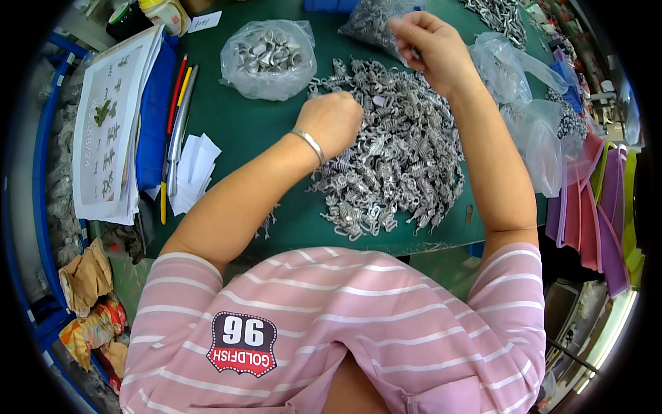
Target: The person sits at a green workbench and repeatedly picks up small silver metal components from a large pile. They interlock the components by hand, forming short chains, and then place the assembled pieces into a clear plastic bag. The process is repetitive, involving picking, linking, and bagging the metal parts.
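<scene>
A large heap of small grey metal pieces (393,162), ribbed and skeleton-like in shape, is spread on the green table. At its left edge my left hand (332,121), with a silver bangle on the wrist, is closed in a fist; whatever its fingers hold is hidden. Raised over the far right side of the heap, my right hand (436,54) has its fingers curled together in a pinch. A small dark spot shows between them, too small to name. Behind the heap, close to my right hand, lies a clear plastic bag of grey pieces (376,26).
An open plastic bag (269,81) of curved silver parts stands beyond my left hand. Picture sheets (110,131), pencils (176,103) and white paper slips (195,172) lie at the left. Crumpled clear bags (538,141) and coloured bins (600,214) are at the right.
</scene>
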`<state>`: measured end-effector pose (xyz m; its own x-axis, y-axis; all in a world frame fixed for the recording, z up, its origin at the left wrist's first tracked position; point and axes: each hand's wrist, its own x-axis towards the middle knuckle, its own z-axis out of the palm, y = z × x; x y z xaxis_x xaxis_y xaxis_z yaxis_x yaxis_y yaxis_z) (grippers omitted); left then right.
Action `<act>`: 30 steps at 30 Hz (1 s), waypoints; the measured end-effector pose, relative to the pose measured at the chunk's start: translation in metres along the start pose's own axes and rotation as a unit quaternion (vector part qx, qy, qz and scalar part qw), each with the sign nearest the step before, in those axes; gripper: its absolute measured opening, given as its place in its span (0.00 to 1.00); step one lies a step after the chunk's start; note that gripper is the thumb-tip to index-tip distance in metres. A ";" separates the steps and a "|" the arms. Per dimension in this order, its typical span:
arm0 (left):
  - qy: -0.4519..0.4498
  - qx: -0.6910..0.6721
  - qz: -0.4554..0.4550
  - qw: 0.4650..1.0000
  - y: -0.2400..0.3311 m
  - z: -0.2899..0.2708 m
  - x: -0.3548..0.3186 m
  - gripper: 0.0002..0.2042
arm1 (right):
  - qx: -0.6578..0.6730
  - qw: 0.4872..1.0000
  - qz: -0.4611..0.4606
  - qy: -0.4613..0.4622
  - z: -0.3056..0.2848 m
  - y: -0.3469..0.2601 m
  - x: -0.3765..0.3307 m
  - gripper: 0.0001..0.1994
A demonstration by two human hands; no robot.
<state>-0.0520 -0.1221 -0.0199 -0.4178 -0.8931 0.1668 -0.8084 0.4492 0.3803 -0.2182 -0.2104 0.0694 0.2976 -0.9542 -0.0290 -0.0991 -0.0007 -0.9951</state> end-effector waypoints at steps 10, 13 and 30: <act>-0.001 -0.770 -0.222 0.598 -0.005 -0.030 -0.037 0.09 | -0.574 0.782 -0.231 -0.081 0.018 0.050 -0.055 0.05; 0.013 -0.848 -0.245 0.470 -0.005 -0.033 -0.040 0.10 | -0.617 0.739 -0.263 -0.065 0.027 0.056 -0.057 0.05; -0.077 0.014 -0.106 0.991 0.033 -0.018 0.014 0.07 | 0.206 0.977 0.026 -0.042 -0.020 0.024 -0.051 0.06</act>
<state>-0.0769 -0.1207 0.0115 -0.2937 -0.9543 -0.0550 -0.8948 0.2543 0.3670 -0.2549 -0.1676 0.0484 0.3816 -0.9216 -0.0710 0.2698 0.1846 -0.9451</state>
